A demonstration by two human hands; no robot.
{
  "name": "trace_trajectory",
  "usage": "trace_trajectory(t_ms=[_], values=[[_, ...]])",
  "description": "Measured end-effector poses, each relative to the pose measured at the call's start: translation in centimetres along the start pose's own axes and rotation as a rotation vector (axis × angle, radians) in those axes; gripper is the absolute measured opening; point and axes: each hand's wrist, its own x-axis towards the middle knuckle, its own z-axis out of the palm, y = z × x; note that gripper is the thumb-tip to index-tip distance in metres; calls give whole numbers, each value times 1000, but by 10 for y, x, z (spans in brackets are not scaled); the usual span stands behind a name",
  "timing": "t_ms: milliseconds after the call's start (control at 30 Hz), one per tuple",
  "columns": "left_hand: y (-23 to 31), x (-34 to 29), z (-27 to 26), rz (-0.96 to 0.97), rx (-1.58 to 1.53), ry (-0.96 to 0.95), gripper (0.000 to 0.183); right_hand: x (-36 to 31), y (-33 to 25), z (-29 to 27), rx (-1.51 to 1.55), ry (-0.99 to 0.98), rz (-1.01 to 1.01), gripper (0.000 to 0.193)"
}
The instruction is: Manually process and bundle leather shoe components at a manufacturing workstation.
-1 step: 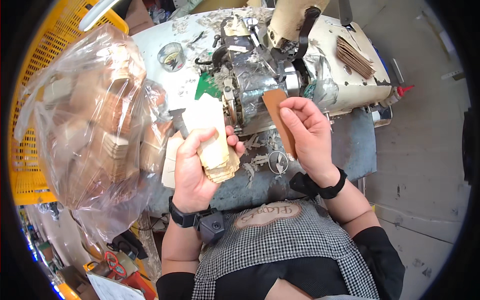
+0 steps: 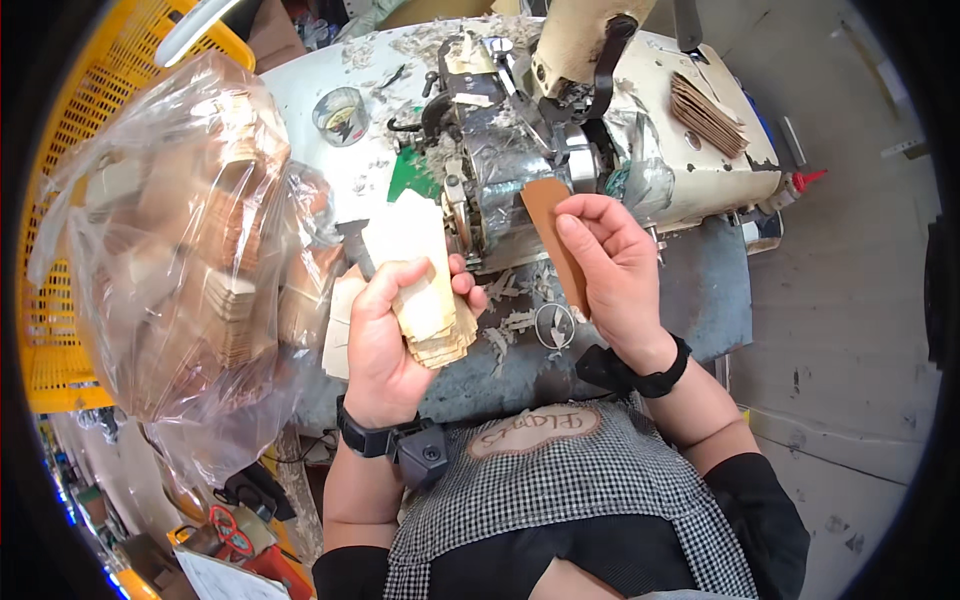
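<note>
Pinching side: the right hand (image 2: 622,268), right of the frame's centre, has its thumb and index finger closed on one brown strip (image 2: 552,232), the other fingers curled in loosely.
Stack side: the left hand (image 2: 385,355), left of centre, is wrapped around a fanned stack of pale pieces (image 2: 408,245), thumb laid across the top, fingertips showing at the right edge.
Strip: near the middle of the frame, tilted, its upper end in front of the machine (image 2: 500,200); whether the two touch, I cannot tell.
Machine: upper centre, with metal parts and a dark curved lever, shavings scattered over it.
Bag: a clear plastic bag (image 2: 150,350), on the left, bulging with many stacked tan pieces, against a yellow basket (image 2: 38,340).
Second pile: a bundle of brown strips (image 2: 708,118), upper right, on the machine's pale body.
Worktop: a grey table (image 2: 705,300), with pale scraps (image 2: 515,325) below the machine; a glass jar (image 2: 340,115) at upper left.
Progress: seemingly partway. One strip is apart from the held stack, and the scraps suggest some pieces have been worked. Much appears to be left if the bagged pieces are unworked; which piles are finished, I cannot tell.
</note>
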Motion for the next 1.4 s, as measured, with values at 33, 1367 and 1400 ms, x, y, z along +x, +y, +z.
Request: trace_trajectory(t_ms=[33,1367,1400], values=[[0,0,0,6,6,-1,35,2,-1,1,11,6,17,14],[-32,-14,9,-132,392,-191,33,49,-100,-107,-777,111,-707,31],[-33,-14,10,-137,393,-216,33,60,-111,-122,-919,108,-679,40]])
